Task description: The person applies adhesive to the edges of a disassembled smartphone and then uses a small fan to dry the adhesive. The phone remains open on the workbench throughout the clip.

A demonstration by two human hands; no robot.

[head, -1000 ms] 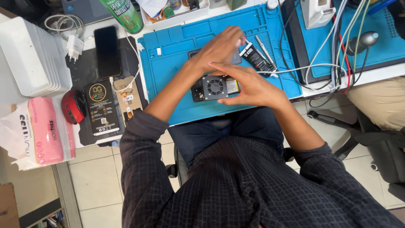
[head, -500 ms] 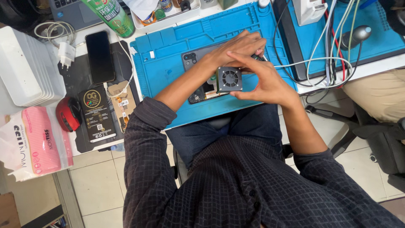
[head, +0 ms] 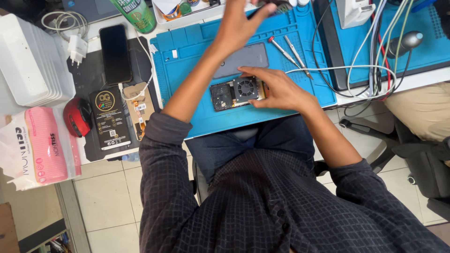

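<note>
An opened phone point(head: 233, 93) with a small fan and bare circuit board lies on the blue work mat point(head: 187, 51). My right hand point(head: 279, 90) grips its right end, thumb on the far side and fingers on the near side. My left hand point(head: 238, 24) is stretched out to the far edge of the mat with fingers apart, their tips at a small dark part point(head: 277, 6). A grey back cover point(head: 244, 57) lies just beyond the opened phone. Two thin screwdrivers point(head: 285, 48) lie to its right.
Left of the mat are a black phone point(head: 115, 54), a black box point(head: 110, 119), a red mouse point(head: 77, 117), a white charger point(head: 77, 47), a pink tissue pack point(head: 40, 145) and a green can point(head: 134, 14). Cables point(head: 375, 70) cross the right side. Another person's beige-clad leg point(head: 417, 107) is at right.
My left hand has left the opened phone and reached up to the far edge of the mat. The phone now lies flat on the mat under my right hand.
</note>
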